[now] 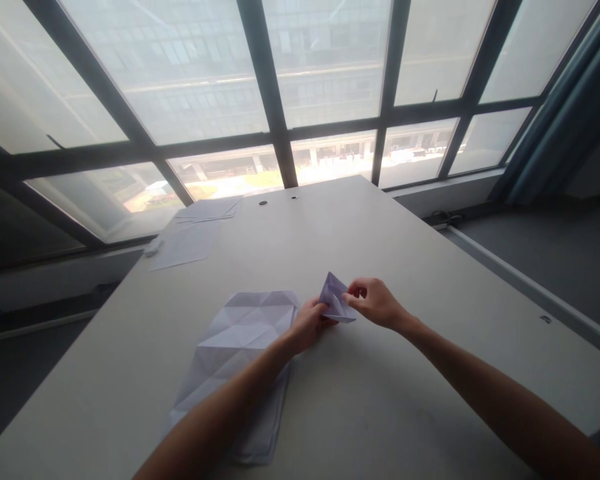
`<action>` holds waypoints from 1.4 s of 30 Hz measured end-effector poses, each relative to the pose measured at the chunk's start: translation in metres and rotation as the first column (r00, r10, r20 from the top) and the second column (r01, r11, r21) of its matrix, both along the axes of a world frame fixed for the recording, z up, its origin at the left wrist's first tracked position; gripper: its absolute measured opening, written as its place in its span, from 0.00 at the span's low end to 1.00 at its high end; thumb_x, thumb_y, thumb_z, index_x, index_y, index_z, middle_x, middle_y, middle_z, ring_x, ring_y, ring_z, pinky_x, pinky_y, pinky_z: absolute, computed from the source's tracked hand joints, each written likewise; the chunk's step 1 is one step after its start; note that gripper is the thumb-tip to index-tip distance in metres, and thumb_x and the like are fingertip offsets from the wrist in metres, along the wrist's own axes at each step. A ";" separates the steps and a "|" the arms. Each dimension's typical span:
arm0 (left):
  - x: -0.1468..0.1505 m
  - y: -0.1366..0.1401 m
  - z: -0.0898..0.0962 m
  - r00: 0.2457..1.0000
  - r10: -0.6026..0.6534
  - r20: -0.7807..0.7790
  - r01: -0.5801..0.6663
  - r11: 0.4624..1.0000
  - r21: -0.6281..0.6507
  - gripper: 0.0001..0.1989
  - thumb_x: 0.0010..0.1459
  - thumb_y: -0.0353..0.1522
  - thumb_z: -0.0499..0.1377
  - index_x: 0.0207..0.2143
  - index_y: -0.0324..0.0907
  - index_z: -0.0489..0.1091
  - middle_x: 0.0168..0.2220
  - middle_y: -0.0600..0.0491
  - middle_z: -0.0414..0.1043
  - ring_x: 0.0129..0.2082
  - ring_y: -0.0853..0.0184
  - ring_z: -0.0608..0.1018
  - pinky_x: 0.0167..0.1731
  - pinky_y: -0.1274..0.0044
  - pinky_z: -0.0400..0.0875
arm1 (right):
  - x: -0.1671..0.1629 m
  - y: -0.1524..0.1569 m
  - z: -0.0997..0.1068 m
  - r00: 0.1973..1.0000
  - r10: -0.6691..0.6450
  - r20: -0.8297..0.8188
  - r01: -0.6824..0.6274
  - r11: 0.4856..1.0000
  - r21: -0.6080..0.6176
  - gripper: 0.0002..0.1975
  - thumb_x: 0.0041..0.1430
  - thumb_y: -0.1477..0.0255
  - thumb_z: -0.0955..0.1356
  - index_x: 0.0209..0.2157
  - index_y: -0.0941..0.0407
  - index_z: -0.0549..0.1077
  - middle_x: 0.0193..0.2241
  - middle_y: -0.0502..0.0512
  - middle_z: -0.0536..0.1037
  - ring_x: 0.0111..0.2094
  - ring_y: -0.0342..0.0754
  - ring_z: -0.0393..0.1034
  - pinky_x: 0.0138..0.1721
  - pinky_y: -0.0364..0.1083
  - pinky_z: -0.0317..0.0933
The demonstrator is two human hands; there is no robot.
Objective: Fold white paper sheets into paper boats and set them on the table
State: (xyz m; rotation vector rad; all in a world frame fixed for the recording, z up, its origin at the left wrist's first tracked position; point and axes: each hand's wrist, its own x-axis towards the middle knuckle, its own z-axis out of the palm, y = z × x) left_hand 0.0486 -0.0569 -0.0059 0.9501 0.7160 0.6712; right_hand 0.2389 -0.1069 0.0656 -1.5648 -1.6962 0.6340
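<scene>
A small folded paper (336, 298), pale violet-white with open flaps, is held up a little above the table. My left hand (311, 325) grips its lower left side, the thumb on the front and the fingers behind. At its right edge, my right hand (376, 302) pinches with thumb and curled forefinger; the fingertips touch the paper there. Under and beside my left forearm lies a stack of creased paper sheets (250, 327), the top one marked with crossing fold lines. My forearm hides part of that stack.
The white table (455, 347) stretches toward large framed windows (330, 67). Flat paper sheets (187, 243) lie at its far left, beside a small white object (153, 247). Two round holes sit near the far edge. A blue curtain (555, 127) hangs at right.
</scene>
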 end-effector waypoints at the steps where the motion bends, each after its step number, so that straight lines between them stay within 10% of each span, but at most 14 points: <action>1: 0.000 0.000 0.000 1.000 0.002 -0.002 -0.002 1.000 0.014 0.14 0.50 0.30 0.61 0.41 0.39 0.73 0.36 0.49 0.75 0.36 0.64 0.76 0.38 0.74 0.71 | -0.005 0.000 0.004 0.997 0.008 0.076 -0.007 1.000 -0.013 0.11 0.52 0.62 0.70 0.25 0.55 0.76 0.23 0.52 0.76 0.25 0.45 0.65 0.27 0.44 0.54; 33: -0.003 -0.001 0.006 0.971 -0.066 0.232 0.099 0.986 -0.134 0.14 0.56 0.33 0.60 0.45 0.38 0.73 0.46 0.45 0.75 0.45 0.60 0.76 0.48 0.69 0.69 | -0.026 0.010 0.016 0.914 -0.010 0.407 0.044 0.996 -0.075 0.07 0.55 0.68 0.68 0.25 0.53 0.76 0.26 0.57 0.78 0.29 0.50 0.69 0.28 0.46 0.50; 42: -0.002 0.006 0.000 0.914 0.370 0.168 -0.382 0.923 0.044 0.15 0.55 0.37 0.60 0.44 0.41 0.66 0.38 0.52 0.70 0.34 0.68 0.76 0.34 0.77 0.69 | 0.013 0.066 0.018 0.874 -0.151 0.461 0.226 0.968 -0.112 0.06 0.53 0.68 0.68 0.29 0.53 0.77 0.30 0.59 0.79 0.35 0.54 0.72 0.33 0.47 0.59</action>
